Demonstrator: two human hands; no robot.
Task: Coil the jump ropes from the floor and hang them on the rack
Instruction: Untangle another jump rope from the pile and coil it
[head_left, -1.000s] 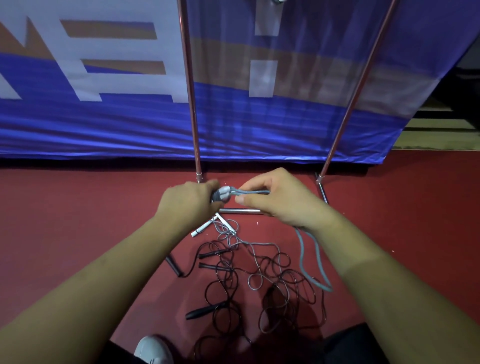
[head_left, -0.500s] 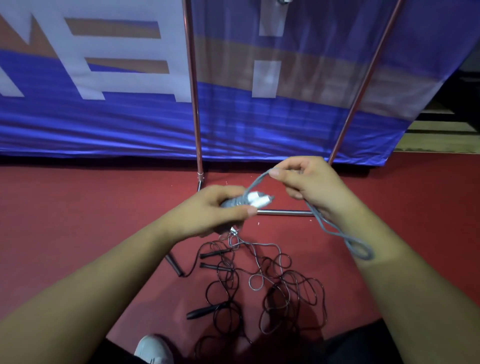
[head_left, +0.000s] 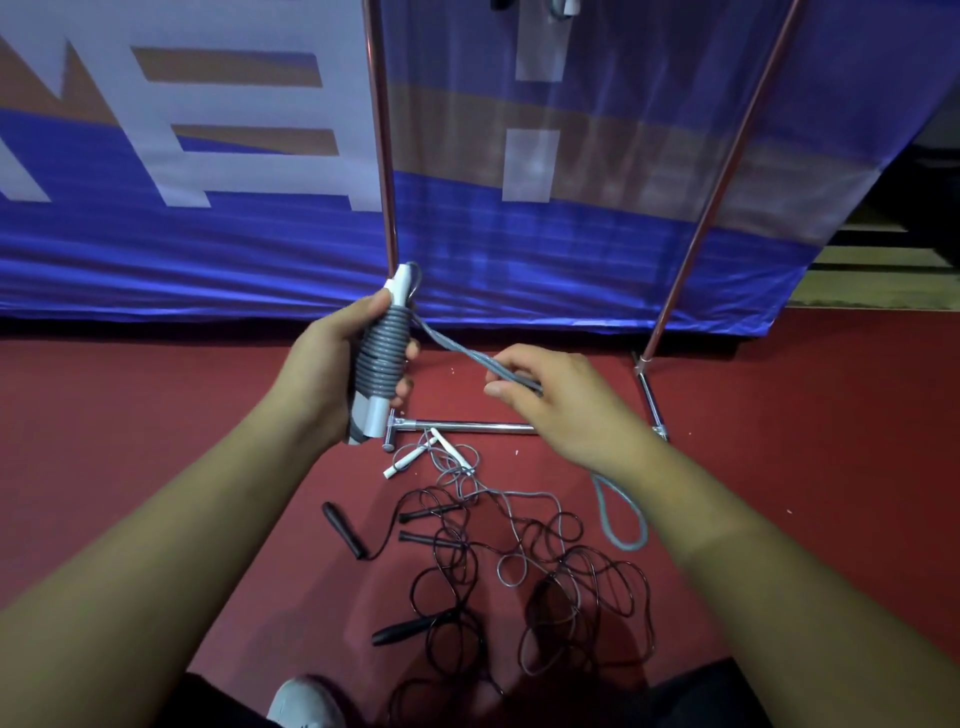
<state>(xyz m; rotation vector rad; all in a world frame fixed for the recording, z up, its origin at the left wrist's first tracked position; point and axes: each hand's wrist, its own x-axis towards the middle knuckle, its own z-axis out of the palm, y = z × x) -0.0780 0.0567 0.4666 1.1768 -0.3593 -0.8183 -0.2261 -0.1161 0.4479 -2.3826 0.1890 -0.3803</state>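
Upright now, where it lay level before, the wound rope (head_left: 382, 353) sits in the left hand (head_left: 332, 364), gripped so its turns stay tight. The right hand (head_left: 550, 405) pinches the doubled tail, probably for tension. Other ropes (head_left: 345, 530) lie tangled on the floor (head_left: 156, 441) beneath the rack (head_left: 382, 156).

The grey rope (head_left: 382, 358) sat in tight ribbed bands round white handles (head_left: 375, 415). Behind, the banner (head_left: 260, 249) ran deep blue with white block letters and a tan stripe. The floor (head_left: 156, 441) was red, the loose ropes (head_left: 400, 630) black, the rack poles (head_left: 382, 156) coppery, its base bar (head_left: 467, 427) chrome.
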